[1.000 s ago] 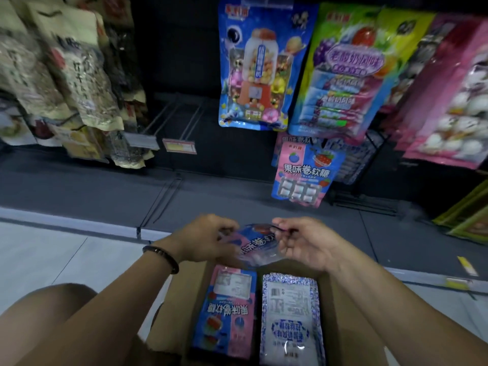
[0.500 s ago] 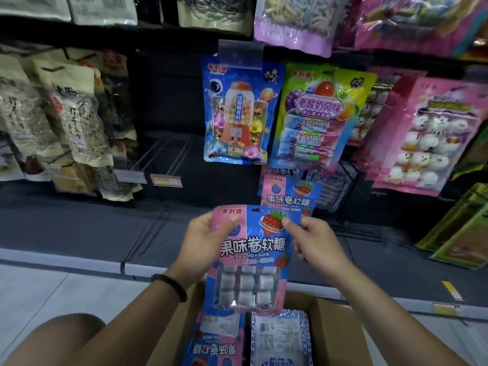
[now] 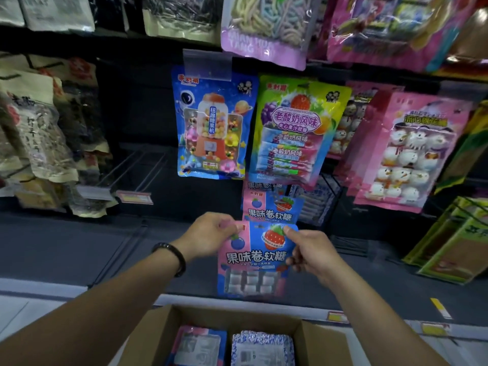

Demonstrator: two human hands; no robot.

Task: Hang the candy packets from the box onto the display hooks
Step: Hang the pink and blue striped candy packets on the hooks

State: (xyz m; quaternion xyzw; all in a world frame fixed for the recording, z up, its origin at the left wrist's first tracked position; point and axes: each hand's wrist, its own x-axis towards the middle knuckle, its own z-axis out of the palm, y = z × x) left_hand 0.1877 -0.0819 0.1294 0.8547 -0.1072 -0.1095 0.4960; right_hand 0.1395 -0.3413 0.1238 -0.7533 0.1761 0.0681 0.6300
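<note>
Packet (image 3: 254, 257) now raised higher, nearer hung matching packet (image 3: 272, 207).

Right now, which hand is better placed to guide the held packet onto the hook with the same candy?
Probably the right hand. It grips the held packet at its top right corner, directly below the matching hung packets. The left hand pinches the top left corner, farther from them.
</note>
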